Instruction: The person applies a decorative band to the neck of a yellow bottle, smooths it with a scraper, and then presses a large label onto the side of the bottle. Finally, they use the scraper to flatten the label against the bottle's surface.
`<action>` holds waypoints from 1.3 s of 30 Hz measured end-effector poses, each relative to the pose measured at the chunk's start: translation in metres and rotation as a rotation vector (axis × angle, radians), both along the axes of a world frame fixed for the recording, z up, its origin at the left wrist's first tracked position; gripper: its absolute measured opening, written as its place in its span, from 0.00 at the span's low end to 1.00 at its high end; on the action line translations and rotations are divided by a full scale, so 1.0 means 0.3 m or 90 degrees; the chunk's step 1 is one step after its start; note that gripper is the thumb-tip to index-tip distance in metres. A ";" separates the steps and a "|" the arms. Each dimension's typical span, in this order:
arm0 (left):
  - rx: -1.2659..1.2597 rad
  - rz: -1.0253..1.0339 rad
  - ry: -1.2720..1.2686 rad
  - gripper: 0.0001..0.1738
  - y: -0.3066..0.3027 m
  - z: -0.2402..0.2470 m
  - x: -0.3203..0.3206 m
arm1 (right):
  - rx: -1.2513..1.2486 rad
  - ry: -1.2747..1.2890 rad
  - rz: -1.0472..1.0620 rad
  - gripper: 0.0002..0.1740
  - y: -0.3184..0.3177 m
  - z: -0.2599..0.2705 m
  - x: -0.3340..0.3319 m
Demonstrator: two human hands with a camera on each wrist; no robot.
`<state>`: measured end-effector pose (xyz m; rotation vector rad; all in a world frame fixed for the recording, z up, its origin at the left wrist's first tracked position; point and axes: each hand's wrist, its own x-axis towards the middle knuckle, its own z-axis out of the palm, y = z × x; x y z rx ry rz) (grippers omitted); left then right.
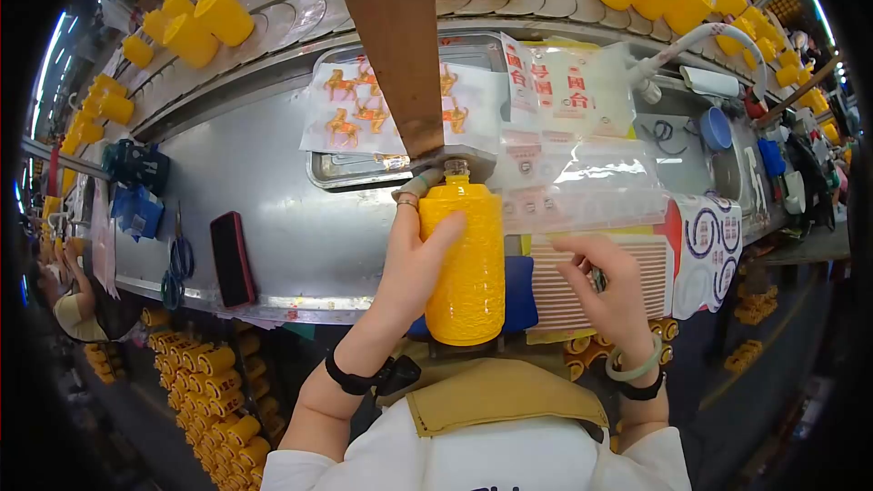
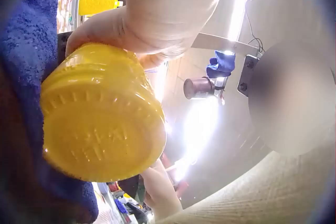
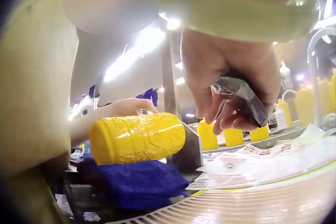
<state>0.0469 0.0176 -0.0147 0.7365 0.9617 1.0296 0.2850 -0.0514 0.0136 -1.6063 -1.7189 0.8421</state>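
A glossy yellow bottle with a clear neck lies over a folded blue cloth, its base towards the person. My left hand grips it near the shoulder, thumb on the upper side. In the left wrist view, the bottle's round base faces the camera beside the blue cloth. To the right, my right hand hovers over a striped sheet. Its curled fingers hold a dark, glossy, flat object against the palm; its kind I cannot tell.
A brown post comes down just beyond the bottle's neck. Decal sheets lie over a metal tray, with red-printed sheets right of them. A phone and scissors lie left. Yellow bottles line the conveyor behind.
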 end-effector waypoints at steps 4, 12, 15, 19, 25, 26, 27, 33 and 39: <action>-0.008 -0.001 0.007 0.32 -0.001 -0.012 0.000 | 0.013 0.058 -0.036 0.13 -0.033 -0.035 -0.058; 0.287 0.114 0.212 0.31 0.003 -0.048 -0.035 | 0.013 0.166 -0.078 0.11 -0.052 -0.067 -0.122; 0.536 0.149 0.404 0.27 -0.007 -0.062 -0.082 | 0.028 0.169 -0.080 0.11 -0.056 -0.070 -0.138; 0.731 0.027 0.614 0.16 0.004 -0.008 -0.091 | 0.032 0.157 -0.058 0.12 -0.057 -0.070 -0.158; 0.713 0.043 0.578 0.22 -0.016 -0.004 -0.083 | 0.014 0.166 -0.055 0.12 -0.070 -0.065 -0.160; 0.662 0.039 0.501 0.27 -0.020 -0.012 -0.086 | 0.015 0.172 -0.055 0.13 -0.071 -0.067 -0.160; 0.610 0.035 0.424 0.32 -0.024 -0.017 -0.089 | 0.015 0.177 -0.054 0.13 -0.072 -0.069 -0.160; 0.191 0.049 -0.032 0.39 -0.063 0.056 -0.108 | -0.004 0.188 -0.062 0.13 -0.076 -0.066 -0.165; 0.155 0.058 -0.108 0.38 -0.064 0.020 -0.196 | -0.004 0.190 -0.065 0.13 -0.076 -0.064 -0.168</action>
